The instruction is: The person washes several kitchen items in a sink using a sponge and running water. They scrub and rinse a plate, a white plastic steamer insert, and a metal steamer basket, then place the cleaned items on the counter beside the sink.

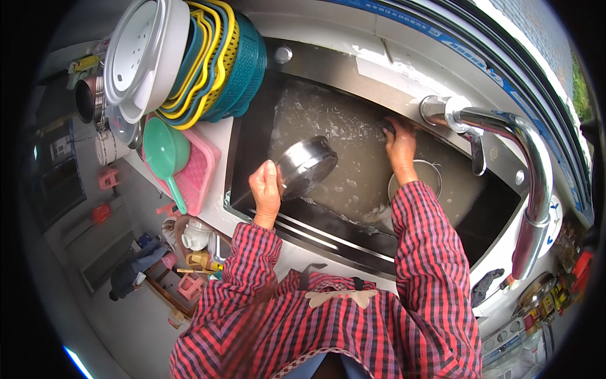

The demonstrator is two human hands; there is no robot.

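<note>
My left hand (266, 187) is closed on the near side of a round stainless steel pot (307, 165), thumb up. The pot is tilted on its side above the murky water (353, 139) in the dark sink (252, 136). At the sink's far side my right hand (400, 145) reaches down to the water, thumb and fingers apart, with nothing visible in it. Its fingertips are partly hidden. Beside that wrist shows the thin round rim of a container (440, 179), mostly under water. Something pale by the right sleeve is too unclear to name.
A chrome faucet (536, 158) arches over the right end. On the left stand stacked teal and yellow baskets (237, 69), a white colander (142, 57), a green ladle (165, 148) and a pink tray (202, 165). A person (136, 265) bends in the room behind.
</note>
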